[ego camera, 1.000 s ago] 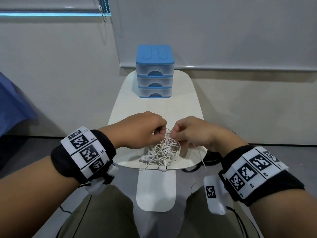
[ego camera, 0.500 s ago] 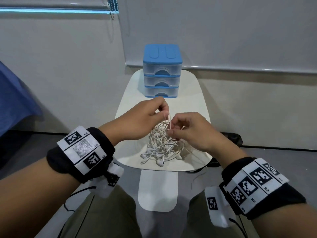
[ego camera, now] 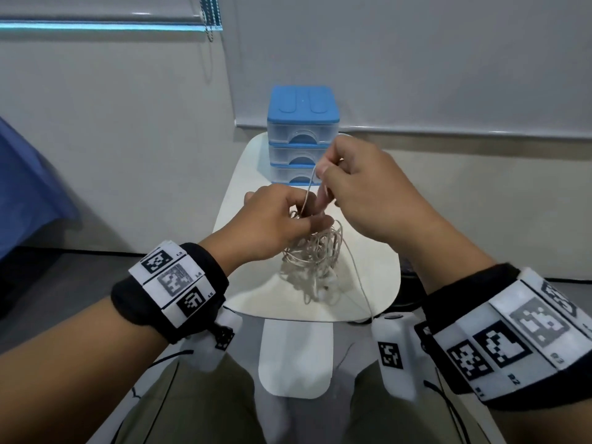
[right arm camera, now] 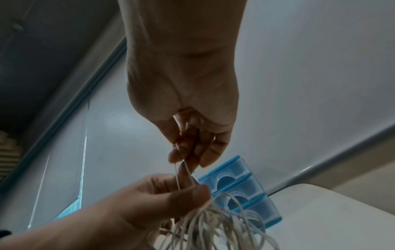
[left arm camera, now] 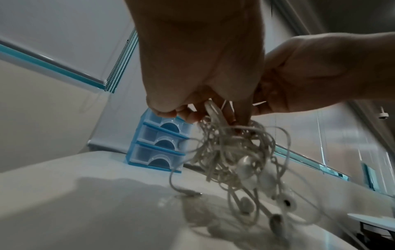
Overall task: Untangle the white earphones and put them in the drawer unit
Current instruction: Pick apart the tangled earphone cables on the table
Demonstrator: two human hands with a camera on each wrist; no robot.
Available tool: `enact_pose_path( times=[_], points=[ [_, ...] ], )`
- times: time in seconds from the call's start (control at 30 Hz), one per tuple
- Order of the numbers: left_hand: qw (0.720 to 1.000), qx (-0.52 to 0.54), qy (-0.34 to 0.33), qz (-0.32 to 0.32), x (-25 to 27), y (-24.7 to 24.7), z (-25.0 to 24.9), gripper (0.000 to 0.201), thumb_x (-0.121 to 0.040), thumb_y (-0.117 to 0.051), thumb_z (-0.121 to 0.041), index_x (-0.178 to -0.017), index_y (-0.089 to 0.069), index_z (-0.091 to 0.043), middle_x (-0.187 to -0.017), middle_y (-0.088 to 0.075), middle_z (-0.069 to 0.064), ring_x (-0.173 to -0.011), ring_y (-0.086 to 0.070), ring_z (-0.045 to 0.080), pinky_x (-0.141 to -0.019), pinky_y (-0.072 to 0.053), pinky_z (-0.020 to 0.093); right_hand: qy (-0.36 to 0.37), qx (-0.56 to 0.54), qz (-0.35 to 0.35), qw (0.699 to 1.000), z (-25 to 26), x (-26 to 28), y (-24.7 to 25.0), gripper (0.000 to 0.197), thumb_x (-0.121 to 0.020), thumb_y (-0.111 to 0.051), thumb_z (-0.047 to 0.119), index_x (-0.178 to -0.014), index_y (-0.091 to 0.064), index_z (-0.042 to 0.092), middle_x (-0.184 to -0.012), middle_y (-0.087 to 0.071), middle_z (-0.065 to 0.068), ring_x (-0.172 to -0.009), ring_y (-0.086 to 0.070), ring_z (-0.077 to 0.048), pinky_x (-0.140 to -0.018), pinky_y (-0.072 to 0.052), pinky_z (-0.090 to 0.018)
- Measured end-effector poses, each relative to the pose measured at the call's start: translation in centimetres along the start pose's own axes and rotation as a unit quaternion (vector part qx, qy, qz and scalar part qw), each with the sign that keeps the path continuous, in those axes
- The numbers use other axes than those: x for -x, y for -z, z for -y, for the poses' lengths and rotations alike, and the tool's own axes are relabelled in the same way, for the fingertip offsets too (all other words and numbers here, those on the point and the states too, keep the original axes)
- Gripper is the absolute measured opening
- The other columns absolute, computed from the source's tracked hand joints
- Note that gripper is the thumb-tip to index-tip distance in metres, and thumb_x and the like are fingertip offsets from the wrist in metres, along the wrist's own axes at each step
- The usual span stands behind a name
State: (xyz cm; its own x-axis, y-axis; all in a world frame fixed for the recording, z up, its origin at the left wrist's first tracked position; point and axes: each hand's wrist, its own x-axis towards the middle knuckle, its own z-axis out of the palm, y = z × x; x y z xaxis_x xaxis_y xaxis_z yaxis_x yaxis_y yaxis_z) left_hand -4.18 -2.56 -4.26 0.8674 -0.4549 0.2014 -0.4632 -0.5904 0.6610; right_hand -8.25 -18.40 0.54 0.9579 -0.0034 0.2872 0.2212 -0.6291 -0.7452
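While left hand [ego camera: 272, 219] fingers grip earphones [ego camera: 315, 261] | right hand [ego camera: 358, 187] fingers pinch one strand (above table [ego camera: 378, 267] edge) | drawer unit [ego camera: 302, 136] apart

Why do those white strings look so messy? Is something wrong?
The white earphones are one knotted clump hanging from the left hand over the table. The right hand pinches a strand. The drawer unit looks closed.
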Motion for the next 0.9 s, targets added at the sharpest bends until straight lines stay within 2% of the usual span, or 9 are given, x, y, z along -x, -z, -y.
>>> enact_pose_path(
  times=[0.1, 0.17, 0.23, 0.3, 0.37, 0.53, 0.67, 0.77, 0.9],
  points=[
    [0.996, -0.083, -0.021, -0.015, -0.2, 0.0, -0.1, 0.024, -0.085, -0.076, -0.056, -0.077, -0.073, -0.033, -0.070, -0.065, -0.018, -0.084, -0.053, 0.002, -0.089, -0.030, 0.040, -0.012, 0.031, 0.012, 0.999, 0.3, -0.4, 0.8, 0.017, -0.103, -0.050, 0.021, -0.089, -0.057, 0.015, -0.076, -0.063, 0.002, -0.074, -0.061, -0.025, -0.064, -0.047, -0.036],
    [0.986, -0.157, -0.038, -0.040, -0.3, -0.3, -0.2, 0.021, -0.086, -0.076, -0.052, -0.080, -0.074, -0.032, -0.079, -0.063, -0.012, -0.095, -0.049, 0.011, -0.083, -0.024, 0.039, -0.030, 0.103, 0.058, 0.993, 0.5, -0.7, 1.2, 0.018, -0.102, -0.051, 0.022, -0.090, -0.062, 0.014, -0.080, -0.061, 0.000, -0.075, -0.058, -0.024, -0.061, -0.043, -0.033],
    [0.975, -0.210, -0.044, -0.062, -0.3, -0.4, -0.3, 0.024, -0.087, -0.070, -0.050, -0.077, -0.072, -0.029, -0.081, -0.060, -0.009, -0.095, -0.047, 0.016, -0.078, -0.020, 0.039, -0.047, 0.256, 0.153, 0.953, 0.7, -0.7, 1.5, 0.026, -0.103, -0.055, 0.029, -0.098, -0.070, 0.009, -0.090, -0.063, -0.007, -0.088, -0.061, -0.030, -0.072, -0.048, -0.035],
    [0.967, -0.242, -0.043, -0.068, -0.2, -0.3, -0.2, 0.028, -0.087, -0.062, -0.053, -0.076, -0.069, -0.028, -0.083, -0.058, -0.008, -0.093, -0.045, 0.016, -0.076, -0.018, 0.039, -0.067, 0.321, 0.242, 0.913, 1.1, -0.3, 1.4, 0.030, -0.102, -0.059, 0.036, -0.092, -0.075, 0.014, -0.082, -0.059, -0.004, -0.081, -0.059, -0.026, -0.071, -0.050, -0.035],
    [0.966, -0.249, -0.036, -0.062, -0.2, -0.5, 0.0, 0.024, -0.087, -0.060, -0.051, -0.079, -0.068, -0.030, -0.083, -0.057, -0.009, -0.093, -0.045, 0.016, -0.077, -0.020, 0.039, -0.074, 0.302, 0.259, 0.914, 1.1, 0.0, 1.8, 0.030, -0.100, -0.060, 0.031, -0.077, -0.075, 0.020, -0.071, -0.056, 0.001, -0.069, -0.052, -0.017, -0.063, -0.045, -0.030],
    [0.983, -0.175, -0.011, -0.061, -0.3, -1.1, 1.3, 0.006, -0.089, -0.071, -0.037, -0.084, -0.071, -0.034, -0.086, -0.058, -0.008, -0.096, -0.051, 0.013, -0.086, -0.029, 0.043, -0.092, -0.015, 0.072, 0.993, 0.7, -0.4, 2.9, 0.028, -0.092, -0.059, 0.010, -0.064, -0.064, 0.010, -0.073, -0.060, -0.005, -0.075, -0.053, -0.022, -0.069, -0.040, -0.034],
    [0.994, -0.103, 0.007, -0.030, -0.5, -0.9, 2.3, 0.012, -0.089, -0.075, -0.044, -0.083, -0.072, -0.034, -0.089, -0.062, -0.009, -0.094, -0.053, 0.009, -0.083, -0.027, 0.040, -0.087, -0.275, 0.024, 0.957, 1.5, -0.2, 4.2, 0.051, -0.096, -0.044, 0.001, -0.049, -0.055, 0.016, -0.064, -0.068, -0.011, -0.078, -0.074, -0.031, -0.076, -0.058, -0.037],
    [0.997, -0.078, 0.003, -0.020, -0.6, -0.9, 2.3, 0.012, -0.089, -0.076, -0.045, -0.084, -0.075, -0.034, -0.089, -0.064, -0.009, -0.089, -0.056, 0.006, -0.088, -0.031, 0.041, -0.071, -0.194, -0.029, 0.978, 1.0, -0.1, 4.9, 0.035, -0.099, -0.047, 0.009, -0.065, -0.045, 0.013, -0.053, -0.051, -0.010, -0.047, -0.061, -0.028, -0.072, -0.064, -0.052],
    [0.998, -0.065, 0.003, -0.026, -0.7, -1.0, 2.0, 0.013, -0.090, -0.076, -0.046, -0.084, -0.075, -0.035, -0.087, -0.064, -0.010, -0.088, -0.056, 0.006, -0.100, -0.033, 0.045, -0.062, -0.049, -0.075, 0.994, -0.1, -0.5, 5.2, 0.028, -0.104, -0.047, 0.022, -0.084, -0.048, 0.002, -0.059, -0.054, -0.012, -0.046, -0.067, -0.026, -0.069, -0.062, -0.060]
  ],
)
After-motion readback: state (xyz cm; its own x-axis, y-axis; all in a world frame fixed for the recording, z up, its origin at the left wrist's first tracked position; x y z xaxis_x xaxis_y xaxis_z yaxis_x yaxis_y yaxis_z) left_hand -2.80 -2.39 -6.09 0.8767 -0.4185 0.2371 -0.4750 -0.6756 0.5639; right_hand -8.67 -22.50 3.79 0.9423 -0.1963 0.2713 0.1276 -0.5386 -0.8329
